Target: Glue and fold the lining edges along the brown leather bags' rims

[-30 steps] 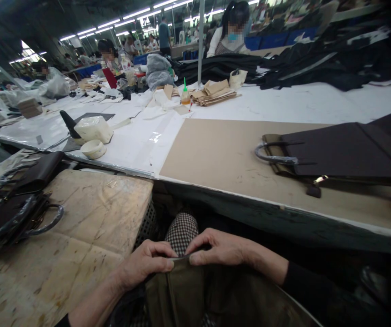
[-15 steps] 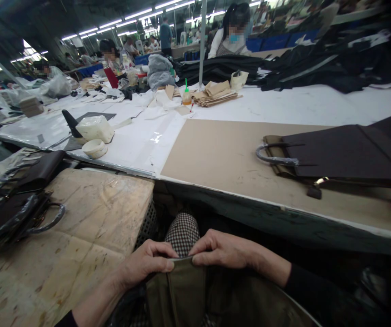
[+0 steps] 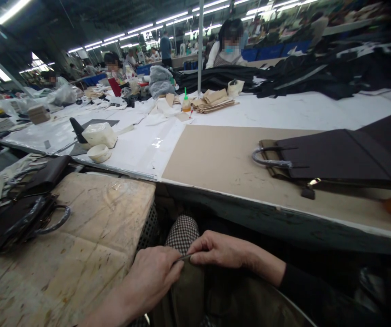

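An olive-brown piece of fabric [image 3: 188,290], which looks like a bag's lining, lies over my lap with its top edge held up. My left hand [image 3: 156,271] pinches that edge from the left, its back turned to me and its fingertips partly hidden. Close beside it, my right hand [image 3: 221,250] grips the same edge between thumb and forefinger. A short stretch of edge shows between the two hands. Beyond them is a knee in checked cloth [image 3: 182,231].
On the right, a dark brown bag [image 3: 338,154] with wrapped handles lies on tan board [image 3: 212,150]. More dark bags [image 3: 14,222] rest on the paper-covered surface [image 3: 89,218] at left. A white tub [image 3: 99,153] and a glue bottle [image 3: 186,106] stand on the white table. Co-workers sit beyond.
My left hand has turned over, its back now facing up, and shifted right along the edge towards my right hand. My right hand keeps its pinch. The view has tilted slightly.
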`<state>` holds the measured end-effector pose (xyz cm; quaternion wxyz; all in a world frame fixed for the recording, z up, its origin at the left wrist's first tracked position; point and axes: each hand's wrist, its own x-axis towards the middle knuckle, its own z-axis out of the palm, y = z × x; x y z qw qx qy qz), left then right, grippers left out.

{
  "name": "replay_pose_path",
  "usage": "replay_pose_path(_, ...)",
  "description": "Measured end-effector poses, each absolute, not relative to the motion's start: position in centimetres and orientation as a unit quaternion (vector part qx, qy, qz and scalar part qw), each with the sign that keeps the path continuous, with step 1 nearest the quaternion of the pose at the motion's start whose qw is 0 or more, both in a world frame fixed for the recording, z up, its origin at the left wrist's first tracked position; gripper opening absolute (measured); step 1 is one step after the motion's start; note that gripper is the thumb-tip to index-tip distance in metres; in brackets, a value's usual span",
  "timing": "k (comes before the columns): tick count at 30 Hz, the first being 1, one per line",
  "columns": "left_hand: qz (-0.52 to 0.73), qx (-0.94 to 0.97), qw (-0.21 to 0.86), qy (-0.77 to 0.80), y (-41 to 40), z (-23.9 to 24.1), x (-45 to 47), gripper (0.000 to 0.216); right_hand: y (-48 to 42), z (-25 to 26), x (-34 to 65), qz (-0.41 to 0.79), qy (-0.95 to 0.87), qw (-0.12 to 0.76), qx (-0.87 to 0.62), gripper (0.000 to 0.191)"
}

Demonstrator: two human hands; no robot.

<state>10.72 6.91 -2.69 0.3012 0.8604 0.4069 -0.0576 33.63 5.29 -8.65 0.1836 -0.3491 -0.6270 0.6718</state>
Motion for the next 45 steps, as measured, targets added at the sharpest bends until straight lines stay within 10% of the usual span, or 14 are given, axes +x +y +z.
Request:
replay_pose_path(18,-0.013,0.730,0.535,0.426,6.6,-3.0,8.5,0.034,4.4,-8.6,34.3,0.686,-0.617,0.199,-0.332,0.031)
replay_pose_path(45,-0.002,0.684,0.615,0.392,8.7,-4.5,7.2,0.023,4.5,-10.7,36.6,0.667,-0.591,0.156,-0.426,0.038)
